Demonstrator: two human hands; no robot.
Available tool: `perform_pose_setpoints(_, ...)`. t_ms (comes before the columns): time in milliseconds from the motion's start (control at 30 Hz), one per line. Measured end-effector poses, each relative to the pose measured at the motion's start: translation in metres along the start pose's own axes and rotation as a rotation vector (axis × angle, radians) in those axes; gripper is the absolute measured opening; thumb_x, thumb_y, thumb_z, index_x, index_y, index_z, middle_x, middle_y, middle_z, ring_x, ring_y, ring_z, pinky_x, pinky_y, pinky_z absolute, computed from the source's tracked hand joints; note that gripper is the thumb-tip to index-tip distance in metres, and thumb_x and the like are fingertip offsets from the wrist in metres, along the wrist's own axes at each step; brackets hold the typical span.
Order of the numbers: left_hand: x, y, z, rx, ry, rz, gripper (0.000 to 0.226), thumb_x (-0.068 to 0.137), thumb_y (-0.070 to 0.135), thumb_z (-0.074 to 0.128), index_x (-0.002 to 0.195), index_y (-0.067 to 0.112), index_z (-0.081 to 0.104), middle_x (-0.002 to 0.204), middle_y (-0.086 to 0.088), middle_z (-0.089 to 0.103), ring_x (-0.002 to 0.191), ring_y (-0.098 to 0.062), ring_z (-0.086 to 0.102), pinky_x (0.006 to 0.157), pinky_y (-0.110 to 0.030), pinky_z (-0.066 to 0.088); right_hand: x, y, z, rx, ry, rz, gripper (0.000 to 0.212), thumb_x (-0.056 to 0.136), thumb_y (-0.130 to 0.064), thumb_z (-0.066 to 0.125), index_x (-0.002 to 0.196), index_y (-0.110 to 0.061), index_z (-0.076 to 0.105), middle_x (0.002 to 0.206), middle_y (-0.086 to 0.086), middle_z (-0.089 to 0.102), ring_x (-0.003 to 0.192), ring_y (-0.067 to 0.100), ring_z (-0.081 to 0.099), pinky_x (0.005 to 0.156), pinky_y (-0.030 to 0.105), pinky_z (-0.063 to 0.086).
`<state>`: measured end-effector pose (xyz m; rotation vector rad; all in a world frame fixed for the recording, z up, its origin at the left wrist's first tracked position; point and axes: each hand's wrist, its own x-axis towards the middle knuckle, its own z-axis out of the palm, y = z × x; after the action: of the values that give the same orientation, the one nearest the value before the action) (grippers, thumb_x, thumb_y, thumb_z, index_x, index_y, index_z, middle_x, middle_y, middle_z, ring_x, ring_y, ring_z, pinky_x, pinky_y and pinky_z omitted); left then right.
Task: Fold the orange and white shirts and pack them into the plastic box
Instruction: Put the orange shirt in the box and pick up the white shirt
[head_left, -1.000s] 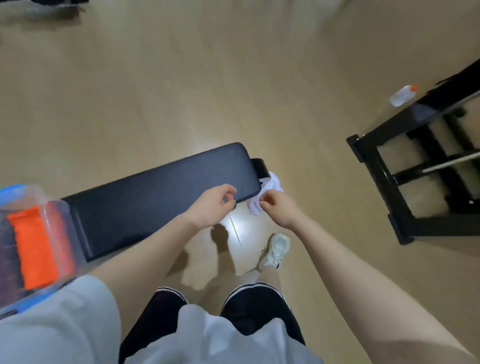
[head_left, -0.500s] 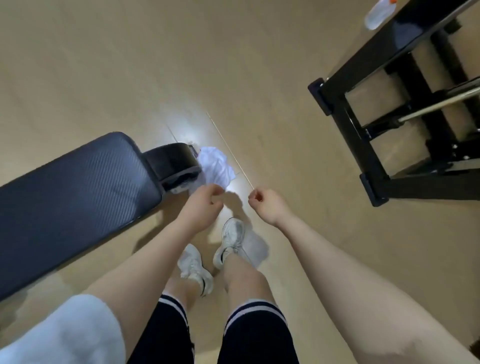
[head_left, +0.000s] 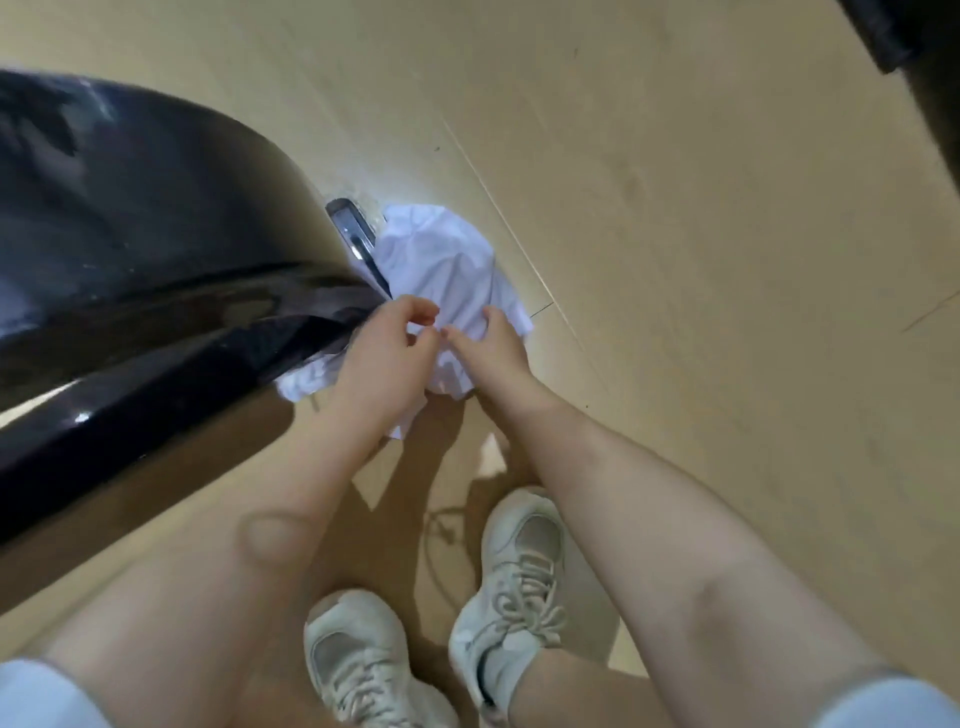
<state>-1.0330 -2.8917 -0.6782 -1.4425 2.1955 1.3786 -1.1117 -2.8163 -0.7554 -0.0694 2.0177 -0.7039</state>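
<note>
White shirt lies crumpled on floor beside black bench end. Left hand and right hand both pinch its fabric.

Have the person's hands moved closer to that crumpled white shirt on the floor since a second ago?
Yes. Both hands went down from the black bench to the white shirt on the floor; the left hand and right hand now touch it.

The black bench at left is smeared and cropped; both hands cover part of the white shirt.
</note>
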Motion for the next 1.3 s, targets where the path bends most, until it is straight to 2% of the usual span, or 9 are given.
perform_pose_setpoints(200,-0.005,0.008,-0.016,-0.012,0.044,0.065,0.025,0.09,0.013,0.043,0.105,0.02,0.061,0.099,0.007,0.061,0.089,-0.011,0.055,0.073,-0.023,0.039,0.01,-0.006,0.019,-0.182,0.081,-0.041,0.024,0.083,-0.039,0.053,0.072,-0.018,0.056,0.087,0.006,0.063,0.084,0.029,0.056,0.072,0.033,0.042)
perform_pose_setpoints(333,-0.061,0.055,-0.047,-0.082,0.004,0.022,0.02,0.091,0.012,0.045,0.101,0.014,0.063,0.087,0.003,0.06,0.073,-0.01,0.054,0.064,-0.021,0.04,-0.077,-0.039,-0.044,0.027,0.05,-0.178,0.029,0.078,-0.032,0.058,0.079,-0.003,0.057,0.077,0.019,0.063,0.069,0.023,0.054,0.066,0.039,0.045)
perform_pose_setpoints(433,-0.111,0.093,-0.076,-0.076,-0.044,0.011,0.02,0.091,0.012,0.046,0.102,0.013,0.063,0.091,0.0,0.063,0.069,-0.006,0.053,0.06,-0.016,0.04,-0.161,-0.069,-0.105,0.089,0.033,-0.233,0.016,0.083,-0.018,0.063,0.07,-0.011,0.057,0.062,0.001,0.053,0.057,0.007,0.043,0.057,0.026,0.036)
perform_pose_setpoints(600,-0.205,0.169,-0.14,-0.073,-0.091,0.184,0.04,0.08,0.032,0.065,0.115,0.015,0.054,0.111,0.003,0.048,0.1,-0.014,0.05,0.089,-0.029,0.045,-0.308,-0.139,-0.19,0.237,-0.058,-0.287,0.013,0.084,-0.004,0.061,0.075,-0.012,0.059,0.061,-0.009,0.056,0.052,-0.004,0.045,0.053,0.013,0.038)
perform_pose_setpoints(733,-0.273,0.23,-0.196,-0.229,-0.253,0.098,0.028,0.08,0.028,0.068,0.102,0.029,0.05,0.09,0.014,0.057,0.08,-0.005,0.054,0.062,-0.007,0.04,-0.409,-0.19,-0.249,0.309,-0.089,-0.314,0.02,0.075,-0.02,0.063,0.085,-0.003,0.062,0.076,0.005,0.059,0.067,0.009,0.053,0.058,0.021,0.043)
perform_pose_setpoints(900,-0.339,0.291,-0.249,-0.256,-0.18,0.241,0.03,0.074,0.037,0.06,0.088,0.011,0.059,0.079,-0.007,0.063,0.074,-0.023,0.057,0.067,-0.035,0.047,-0.485,-0.216,-0.293,0.263,0.259,-0.304,0.012,0.084,-0.011,0.061,0.074,-0.013,0.055,0.071,0.003,0.05,0.061,0.014,0.044,0.056,0.025,0.039)
perform_pose_setpoints(1067,-0.384,0.341,-0.267,-0.398,-0.173,0.242,0.016,0.083,0.022,0.065,0.092,0.011,0.057,0.063,0.006,0.047,0.06,-0.008,0.045,0.053,-0.011,0.037,-0.549,-0.215,-0.29,0.295,0.515,-0.368,0.027,0.089,-0.012,0.053,0.115,-0.014,0.055,0.102,0.0,0.059,0.088,0.011,0.052,0.083,0.024,0.042)
perform_pose_setpoints(1167,-0.406,0.363,-0.269,-0.473,-0.19,0.212,0.013,0.078,0.025,0.066,0.085,0.018,0.057,0.078,-0.004,0.064,0.075,-0.021,0.063,0.072,-0.034,0.054,-0.598,-0.209,-0.272,0.364,0.438,-0.456,0.036,0.084,-0.029,0.055,0.119,-0.025,0.05,0.083,-0.011,0.055,0.077,0.009,0.054,0.078,0.031,0.047)
perform_pose_setpoints(1300,-0.429,0.389,-0.271,-0.59,-0.17,0.169,0.014,0.079,0.017,0.061,0.091,0.01,0.061,0.09,-0.013,0.065,0.088,-0.032,0.065,0.082,-0.046,0.053,-0.622,-0.2,-0.257,0.295,0.479,-0.429,0.039,0.075,-0.039,0.064,0.107,-0.022,0.052,0.104,-0.005,0.057,0.093,0.013,0.055,0.076,0.029,0.047)
